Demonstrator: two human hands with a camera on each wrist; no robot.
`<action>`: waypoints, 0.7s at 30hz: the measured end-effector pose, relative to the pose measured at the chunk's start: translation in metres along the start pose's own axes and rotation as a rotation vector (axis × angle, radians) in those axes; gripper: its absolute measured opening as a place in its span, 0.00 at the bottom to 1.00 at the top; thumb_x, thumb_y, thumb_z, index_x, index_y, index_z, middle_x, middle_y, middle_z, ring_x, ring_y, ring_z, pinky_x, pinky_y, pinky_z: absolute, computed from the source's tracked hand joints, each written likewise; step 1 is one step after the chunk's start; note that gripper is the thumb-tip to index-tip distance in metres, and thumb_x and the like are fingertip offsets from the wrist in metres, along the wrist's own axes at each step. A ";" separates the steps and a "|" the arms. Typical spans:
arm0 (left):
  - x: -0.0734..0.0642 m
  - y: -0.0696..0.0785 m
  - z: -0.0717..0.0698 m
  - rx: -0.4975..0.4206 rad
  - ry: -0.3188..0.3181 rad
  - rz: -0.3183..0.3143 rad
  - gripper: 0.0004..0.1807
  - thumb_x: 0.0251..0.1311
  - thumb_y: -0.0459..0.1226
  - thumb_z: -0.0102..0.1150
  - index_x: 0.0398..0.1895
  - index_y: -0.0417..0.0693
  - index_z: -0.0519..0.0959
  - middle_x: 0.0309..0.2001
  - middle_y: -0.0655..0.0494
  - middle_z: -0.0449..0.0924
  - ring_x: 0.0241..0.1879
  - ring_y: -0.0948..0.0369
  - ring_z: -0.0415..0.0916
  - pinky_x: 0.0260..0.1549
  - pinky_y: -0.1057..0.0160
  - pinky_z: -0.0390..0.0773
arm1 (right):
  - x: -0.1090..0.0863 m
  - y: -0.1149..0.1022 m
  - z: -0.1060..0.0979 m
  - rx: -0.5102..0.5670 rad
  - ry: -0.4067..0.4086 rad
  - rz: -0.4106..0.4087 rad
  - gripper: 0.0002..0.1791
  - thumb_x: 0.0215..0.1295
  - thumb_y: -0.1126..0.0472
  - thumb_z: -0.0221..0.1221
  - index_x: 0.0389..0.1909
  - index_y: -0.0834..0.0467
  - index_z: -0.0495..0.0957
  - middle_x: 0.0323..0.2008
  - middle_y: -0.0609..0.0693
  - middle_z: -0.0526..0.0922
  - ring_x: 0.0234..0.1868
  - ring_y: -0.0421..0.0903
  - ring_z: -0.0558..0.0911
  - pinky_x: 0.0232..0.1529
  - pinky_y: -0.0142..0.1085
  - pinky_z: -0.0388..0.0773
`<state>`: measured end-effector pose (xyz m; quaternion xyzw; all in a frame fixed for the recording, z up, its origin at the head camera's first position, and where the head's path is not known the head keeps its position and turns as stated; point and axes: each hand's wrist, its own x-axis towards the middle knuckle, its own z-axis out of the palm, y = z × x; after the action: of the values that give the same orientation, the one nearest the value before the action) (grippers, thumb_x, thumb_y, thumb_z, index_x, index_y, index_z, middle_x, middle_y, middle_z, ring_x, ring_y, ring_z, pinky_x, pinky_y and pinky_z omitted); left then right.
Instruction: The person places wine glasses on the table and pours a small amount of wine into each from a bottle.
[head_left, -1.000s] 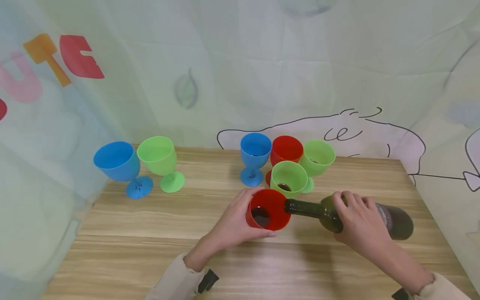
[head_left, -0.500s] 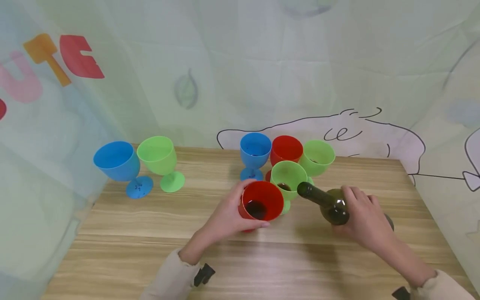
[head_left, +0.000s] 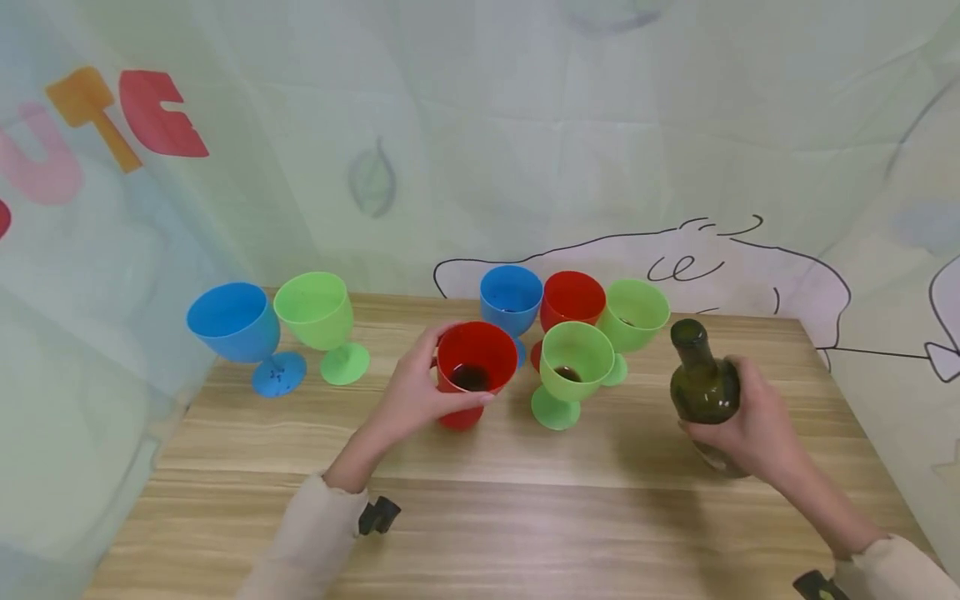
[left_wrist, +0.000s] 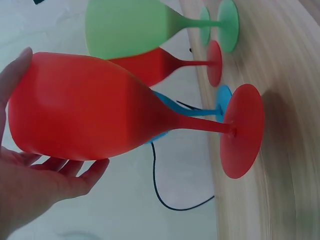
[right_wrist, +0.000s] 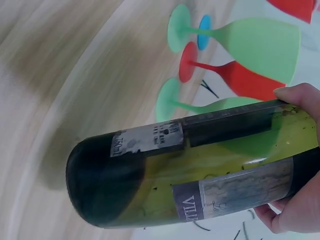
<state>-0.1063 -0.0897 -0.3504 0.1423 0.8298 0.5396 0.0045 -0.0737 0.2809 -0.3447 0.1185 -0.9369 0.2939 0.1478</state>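
Observation:
My left hand grips the bowl of a red goblet from its left side; dark liquid lies in the bottom of the bowl. In the left wrist view the goblet's foot seems just off the wooden table. My right hand holds a green glass wine bottle around its upper body, neck up and slightly tilted. Dark liquid fills the bottle's lower end, and its base appears close above the table. Between the hands stands a light green goblet with dark liquid in it.
Behind it stand a blue goblet, another red goblet and a second green goblet. A blue goblet and a green goblet stand at the table's back left. A printed cloth hangs behind.
My left hand has carried the red goblet left and back, away from the bottle. My right hand has turned the bottle from nearly level to almost upright and moved its neck right.

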 end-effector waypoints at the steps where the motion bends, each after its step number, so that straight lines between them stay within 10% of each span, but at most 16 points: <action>1: 0.002 -0.002 -0.002 0.003 0.006 -0.010 0.45 0.39 0.40 0.73 0.63 0.48 0.59 0.57 0.52 0.66 0.57 0.54 0.62 0.45 0.51 0.75 | 0.000 0.001 0.000 0.002 -0.005 0.023 0.43 0.26 0.70 0.73 0.47 0.74 0.60 0.36 0.71 0.73 0.35 0.66 0.75 0.36 0.59 0.71; 21: 0.038 -0.029 -0.022 -0.088 0.114 -0.167 0.48 0.46 0.42 0.69 0.68 0.49 0.51 0.61 0.51 0.60 0.60 0.53 0.58 0.44 0.51 0.76 | -0.003 0.014 0.000 -0.011 0.003 0.157 0.46 0.32 0.63 0.73 0.51 0.75 0.58 0.39 0.73 0.71 0.38 0.69 0.73 0.35 0.62 0.69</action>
<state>-0.1529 -0.1111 -0.3620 0.0416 0.8132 0.5804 0.0085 -0.0752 0.2929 -0.3533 0.0435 -0.9446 0.2998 0.1265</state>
